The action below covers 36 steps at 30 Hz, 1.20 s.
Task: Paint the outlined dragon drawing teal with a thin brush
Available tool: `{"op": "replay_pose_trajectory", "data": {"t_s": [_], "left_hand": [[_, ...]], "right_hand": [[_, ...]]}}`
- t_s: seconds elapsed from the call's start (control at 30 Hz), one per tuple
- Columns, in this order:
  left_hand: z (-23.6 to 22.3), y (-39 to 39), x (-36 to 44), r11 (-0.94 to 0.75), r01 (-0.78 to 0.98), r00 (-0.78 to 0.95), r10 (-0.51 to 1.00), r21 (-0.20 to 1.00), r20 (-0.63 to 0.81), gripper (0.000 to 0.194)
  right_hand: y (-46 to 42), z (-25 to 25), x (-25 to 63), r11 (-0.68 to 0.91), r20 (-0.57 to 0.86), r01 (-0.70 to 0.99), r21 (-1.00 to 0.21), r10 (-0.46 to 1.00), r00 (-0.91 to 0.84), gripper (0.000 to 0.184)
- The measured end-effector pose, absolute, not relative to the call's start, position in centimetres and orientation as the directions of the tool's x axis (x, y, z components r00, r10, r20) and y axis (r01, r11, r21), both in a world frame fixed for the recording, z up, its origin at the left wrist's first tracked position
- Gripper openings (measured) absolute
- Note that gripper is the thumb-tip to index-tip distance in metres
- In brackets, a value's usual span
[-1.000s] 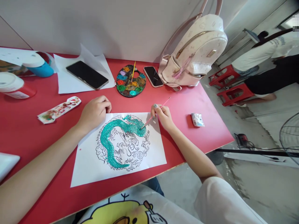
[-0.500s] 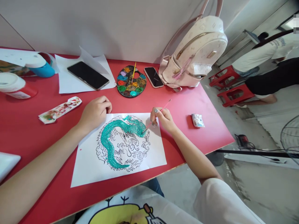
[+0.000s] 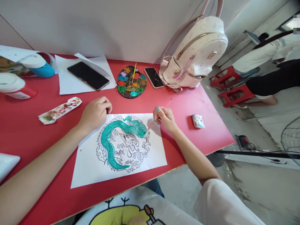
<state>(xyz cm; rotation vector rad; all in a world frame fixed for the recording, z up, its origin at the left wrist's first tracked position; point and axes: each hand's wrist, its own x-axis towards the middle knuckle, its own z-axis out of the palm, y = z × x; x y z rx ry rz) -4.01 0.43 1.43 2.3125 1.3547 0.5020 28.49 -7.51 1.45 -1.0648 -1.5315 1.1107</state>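
Note:
My right hand (image 3: 165, 119) is closed round a thin pink paintbrush (image 3: 167, 103). The brush tip meets the right end of a green-painted dragon body on the white sheet (image 3: 89, 165). Black outlines of the dragon's head (image 3: 132, 145), flames and clouds round it are uncoloured. My left hand (image 3: 96, 112) rests at the sheet's upper left corner with its fingers curled in, and nothing shows in them. Beyond the sheet lies a round paint palette (image 3: 127, 89) with many colours and a yellow-handled brush (image 3: 134, 72) on it.
On the red table (image 3: 56, 140) are a stained paper strip (image 3: 61, 111), a large phone (image 3: 87, 76), a smaller phone (image 3: 154, 77), a small white packet (image 3: 198, 121) and paint bottles (image 3: 14, 84). A pale backpack (image 3: 197, 53) leans at the wall. People sit on red stools (image 3: 236, 93) at right.
My right hand and the paintbrush have shifted slightly to the right, the brush tip still near the dragon's right bend. My left hand has stayed in place.

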Motion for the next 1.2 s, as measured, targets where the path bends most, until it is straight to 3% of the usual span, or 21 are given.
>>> {"op": "replay_pose_trajectory", "data": {"t_s": [0.2, 0.33, 0.47, 0.6, 0.77, 0.9, 1.1, 1.2], "left_hand": [[1.86, 0.08, -3.86, -0.446, 0.735, 0.465, 0.880, 0.510, 0.099, 0.028], [1.73, 0.17, -3.85, -0.435, 0.746, 0.458, 0.885, 0.505, 0.085, 0.028], [1.49, 0.35, -3.85, -0.437, 0.748, 0.457, 0.885, 0.500, 0.089, 0.027], [1.73, 0.17, -3.77, -0.432, 0.752, 0.451, 0.888, 0.497, 0.089, 0.027], [2.05, 0.04, -3.65, -0.425, 0.757, 0.459, 0.886, 0.496, 0.059, 0.027], [1.80, 0.22, -3.71, -0.425, 0.753, 0.453, 0.889, 0.502, 0.074, 0.027], [1.54, 0.31, -3.82, -0.434, 0.743, 0.453, 0.886, 0.509, 0.094, 0.027], [1.49, 0.26, -3.79, -0.429, 0.746, 0.445, 0.890, 0.509, 0.097, 0.026]], "right_hand": [[-7.46, 1.37, 28.59, 0.211, 0.190, 0.142, -0.967, 0.970, -0.149, 0.078], [-7.58, 1.35, 28.44, 0.170, 0.135, 0.142, -0.975, 0.965, -0.225, 0.080], [-7.51, 1.30, 28.56, 0.186, 0.162, 0.186, -0.965, 0.977, -0.141, 0.080], [-7.22, 1.10, 28.72, 0.180, 0.143, 0.162, -0.970, 0.966, -0.217, 0.080], [-7.19, 1.06, 28.73, 0.197, 0.171, 0.171, -0.965, 0.973, -0.156, 0.080], [-7.20, 1.01, 28.69, 0.182, 0.137, 0.155, -0.971, 0.954, -0.266, 0.079], [-6.91, 0.93, 29.06, 0.207, 0.186, 0.189, -0.960, 0.975, -0.121, 0.079], [-7.01, 0.99, 28.76, 0.161, 0.124, 0.148, -0.976, 0.965, -0.232, 0.080]]}}
